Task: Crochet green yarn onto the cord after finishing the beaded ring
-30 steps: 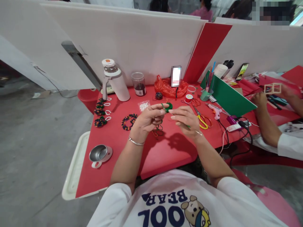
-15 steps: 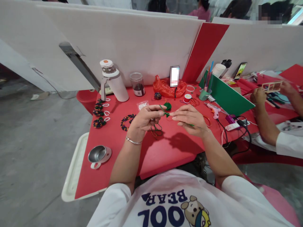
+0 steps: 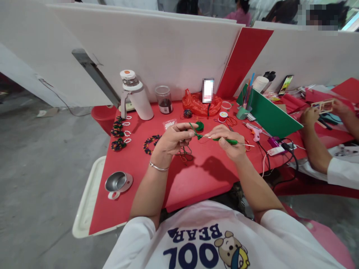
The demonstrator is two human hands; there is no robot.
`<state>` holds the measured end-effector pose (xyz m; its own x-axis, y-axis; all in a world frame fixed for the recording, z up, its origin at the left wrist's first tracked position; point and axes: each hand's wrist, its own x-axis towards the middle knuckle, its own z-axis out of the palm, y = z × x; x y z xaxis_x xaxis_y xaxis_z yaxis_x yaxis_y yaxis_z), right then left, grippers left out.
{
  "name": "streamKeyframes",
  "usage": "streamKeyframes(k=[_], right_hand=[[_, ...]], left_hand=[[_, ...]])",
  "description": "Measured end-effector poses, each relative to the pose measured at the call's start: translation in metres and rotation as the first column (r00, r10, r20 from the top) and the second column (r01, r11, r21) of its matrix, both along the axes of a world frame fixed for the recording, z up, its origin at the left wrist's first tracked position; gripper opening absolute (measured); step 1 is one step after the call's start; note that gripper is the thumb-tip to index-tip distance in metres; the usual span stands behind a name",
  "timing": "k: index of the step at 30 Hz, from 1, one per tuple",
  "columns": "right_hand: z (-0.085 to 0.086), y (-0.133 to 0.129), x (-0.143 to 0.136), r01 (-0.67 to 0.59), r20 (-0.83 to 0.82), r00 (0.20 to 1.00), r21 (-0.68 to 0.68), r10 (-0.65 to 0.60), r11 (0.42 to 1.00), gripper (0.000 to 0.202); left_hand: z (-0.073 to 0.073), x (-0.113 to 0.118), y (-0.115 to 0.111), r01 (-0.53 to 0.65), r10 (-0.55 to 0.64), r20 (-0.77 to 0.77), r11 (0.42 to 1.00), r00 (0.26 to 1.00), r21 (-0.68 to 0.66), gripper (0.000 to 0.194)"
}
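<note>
My right hand (image 3: pixel 228 142) is closed around a crochet hook (image 3: pixel 232 142) with a green grip and thin metal ends. Its left tip reaches a small piece of green yarn work (image 3: pixel 199 136). My left hand (image 3: pixel 179 138) pinches that piece, with a green strand running up over the index finger. Just behind the fingers lies a ball of green yarn (image 3: pixel 199 126). Loose dark green and orange strands (image 3: pixel 185 151) hang or lie below my left hand. A multicoloured yarn ring (image 3: pixel 151 145) rests to the left of it, partly hidden by my wrist.
A steel cup (image 3: pixel 119 183), a white flask (image 3: pixel 138 97) and a jar (image 3: pixel 163 100) stand on the left. Behind are a red plastic bag (image 3: pixel 193 104) and a phone (image 3: pixel 208 90). On the right are a glue gun (image 3: pixel 254 130), a green board (image 3: pixel 273 114) and a co-worker's hands (image 3: pixel 311 116).
My right hand has turned, so the crochet hook now lies almost level and shows along its length. My left hand stays nearly in place with the green yarn.
</note>
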<state>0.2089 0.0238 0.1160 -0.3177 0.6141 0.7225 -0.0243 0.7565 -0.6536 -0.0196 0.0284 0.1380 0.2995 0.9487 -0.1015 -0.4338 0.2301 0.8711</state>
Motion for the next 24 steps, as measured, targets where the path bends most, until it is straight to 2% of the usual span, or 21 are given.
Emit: streamKeyframes(k=[3,7,11,14,19,24], right_hand=[[-0.007,0.000,-0.007,0.021,-0.045,0.999,-0.044,-0.023,0.999,0.023],[-0.014,-0.004,-0.017,0.125,-0.047,0.991,-0.024,-0.126,0.992,0.025],[-0.017,-0.006,-0.018,0.143,0.005,0.990,-0.044,-0.143,0.989,0.027],[-0.018,-0.006,-0.016,0.135,-0.011,0.991,-0.058,-0.136,0.989,0.025],[-0.014,-0.007,-0.017,0.154,-0.006,0.988,0.029,-0.154,0.988,0.021],[-0.010,-0.007,-0.017,0.134,0.096,0.983,0.218,-0.158,0.967,0.021]], left_hand=[[-0.003,0.009,-0.002,-0.050,0.050,-0.004,0.998,0.999,0.039,0.038],[-0.008,0.019,-0.003,-0.084,0.089,-0.039,0.990,0.995,0.115,0.037],[-0.009,0.017,-0.005,-0.067,0.082,-0.076,0.980,0.994,0.186,0.041],[-0.005,0.014,-0.006,-0.053,0.070,-0.081,0.980,0.994,0.192,0.047],[-0.002,0.015,-0.006,-0.124,0.137,-0.071,0.979,0.988,0.161,0.051],[-0.002,0.014,-0.005,-0.145,0.160,-0.118,0.981,0.980,0.130,0.050]])
